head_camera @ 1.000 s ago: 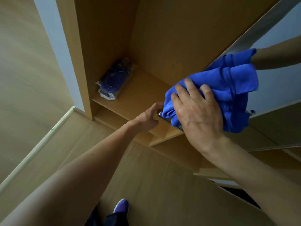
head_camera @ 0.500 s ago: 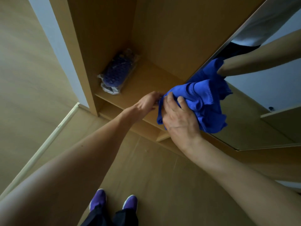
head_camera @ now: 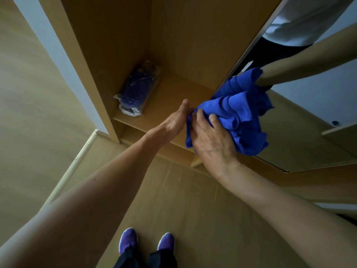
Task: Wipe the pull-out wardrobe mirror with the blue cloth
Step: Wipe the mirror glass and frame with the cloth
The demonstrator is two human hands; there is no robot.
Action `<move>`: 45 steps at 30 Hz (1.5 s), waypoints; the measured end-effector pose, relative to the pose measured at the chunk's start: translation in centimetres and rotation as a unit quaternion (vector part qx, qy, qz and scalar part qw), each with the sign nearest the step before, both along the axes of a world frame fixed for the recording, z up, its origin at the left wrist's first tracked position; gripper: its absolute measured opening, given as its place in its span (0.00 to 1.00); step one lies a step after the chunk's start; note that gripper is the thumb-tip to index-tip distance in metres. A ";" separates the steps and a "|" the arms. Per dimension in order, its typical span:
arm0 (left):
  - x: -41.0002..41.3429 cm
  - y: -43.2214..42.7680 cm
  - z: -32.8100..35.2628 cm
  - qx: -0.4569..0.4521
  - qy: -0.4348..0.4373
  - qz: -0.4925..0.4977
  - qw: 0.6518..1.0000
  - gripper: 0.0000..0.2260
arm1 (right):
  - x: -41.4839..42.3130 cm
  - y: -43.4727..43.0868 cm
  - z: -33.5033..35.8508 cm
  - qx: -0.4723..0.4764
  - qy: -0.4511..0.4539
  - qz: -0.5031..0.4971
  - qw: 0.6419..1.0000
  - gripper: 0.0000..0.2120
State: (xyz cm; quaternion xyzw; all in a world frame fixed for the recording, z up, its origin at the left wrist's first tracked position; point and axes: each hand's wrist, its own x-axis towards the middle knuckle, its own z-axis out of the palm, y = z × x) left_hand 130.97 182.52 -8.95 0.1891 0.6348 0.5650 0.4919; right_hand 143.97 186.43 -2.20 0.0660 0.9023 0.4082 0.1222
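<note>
Pressing bunched cloth (head_camera: 237, 117) against mirror (head_camera: 309, 132) near its edge with right hand (head_camera: 212, 140), fingers curled into it. With left hand (head_camera: 173, 122) alongside, fingers hidden: cannot tell grip. Seemingly mid-wipe; remaining glass unclear.

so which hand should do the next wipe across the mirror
Right. The right hand holds the blue cloth against the mirror; the left hand sits at the mirror's edge, without cloth.
</note>
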 end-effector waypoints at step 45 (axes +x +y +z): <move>2.2 -2.4 -2.9 -0.154 -0.082 -0.021 0.984 0.17 | 2.9 2.7 -10.6 -0.826 0.313 -0.460 -0.093 0.19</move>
